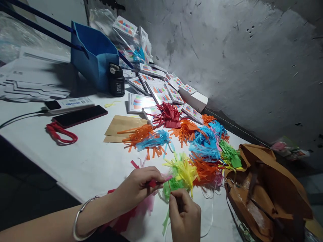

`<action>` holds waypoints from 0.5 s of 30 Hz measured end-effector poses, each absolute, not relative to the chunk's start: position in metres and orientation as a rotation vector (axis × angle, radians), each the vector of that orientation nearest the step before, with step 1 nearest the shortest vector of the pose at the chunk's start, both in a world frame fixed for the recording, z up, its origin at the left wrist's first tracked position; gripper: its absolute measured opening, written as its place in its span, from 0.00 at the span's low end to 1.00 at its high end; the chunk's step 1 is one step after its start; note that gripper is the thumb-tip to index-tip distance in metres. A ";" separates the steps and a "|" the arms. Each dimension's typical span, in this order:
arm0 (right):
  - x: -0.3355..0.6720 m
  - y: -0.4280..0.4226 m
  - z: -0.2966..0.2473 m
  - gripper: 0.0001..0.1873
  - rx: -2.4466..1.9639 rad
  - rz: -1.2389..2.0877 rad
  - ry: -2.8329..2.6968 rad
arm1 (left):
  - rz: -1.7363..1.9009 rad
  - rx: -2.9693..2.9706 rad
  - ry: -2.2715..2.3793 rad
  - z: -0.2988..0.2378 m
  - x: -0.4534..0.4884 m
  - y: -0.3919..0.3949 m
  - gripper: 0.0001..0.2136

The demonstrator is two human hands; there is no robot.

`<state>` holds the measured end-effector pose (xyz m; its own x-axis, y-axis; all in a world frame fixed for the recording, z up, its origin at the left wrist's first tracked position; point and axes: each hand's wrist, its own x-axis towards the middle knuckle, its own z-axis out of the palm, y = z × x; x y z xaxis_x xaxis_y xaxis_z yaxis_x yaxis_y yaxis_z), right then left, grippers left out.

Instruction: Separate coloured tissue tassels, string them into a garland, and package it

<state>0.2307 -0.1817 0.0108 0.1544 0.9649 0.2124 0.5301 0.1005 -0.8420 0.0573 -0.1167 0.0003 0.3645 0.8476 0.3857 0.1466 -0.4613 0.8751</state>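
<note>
My left hand (138,188), with a silver bangle on the wrist, is closed in a pinch on a thin red paper strip (157,182) just above the white table (83,161). My right hand (185,215) is closed too, pinching what looks like a thin thread or strip end that I cannot make out. Between and beyond both hands lies a yellow fringed paper bundle (183,169) over a green one (171,185). More red and pink paper (131,216) lies under my left forearm.
Orange, blue, red and green fringed paper bundles (202,144) cover the table's middle. Printed white boxes (161,92) and a blue bag (94,55) stand at the back. A black jar (116,80), a phone (79,116), brown envelopes (121,126) and a brown bag (264,191) are nearby.
</note>
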 end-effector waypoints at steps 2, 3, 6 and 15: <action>0.231 -0.181 0.010 0.15 -1.569 0.651 -1.473 | 1.107 1.795 0.885 0.002 0.057 -0.117 0.05; 0.231 -0.181 0.010 0.15 -1.570 0.664 -1.463 | 1.087 1.757 0.893 0.003 0.057 -0.117 0.05; 0.231 -0.181 0.008 0.15 -1.536 0.741 -1.414 | 1.023 1.634 0.920 0.007 0.056 -0.117 0.06; 0.232 -0.179 0.008 0.14 -1.506 0.891 -1.354 | 1.084 1.634 0.922 -0.001 0.059 -0.121 0.04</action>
<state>0.2316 -0.1788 0.0079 0.1421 0.9885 0.0521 0.3427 0.0002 -0.9394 0.0589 -0.1212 -0.0008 0.3266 0.9149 0.2371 0.0872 -0.2790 0.9563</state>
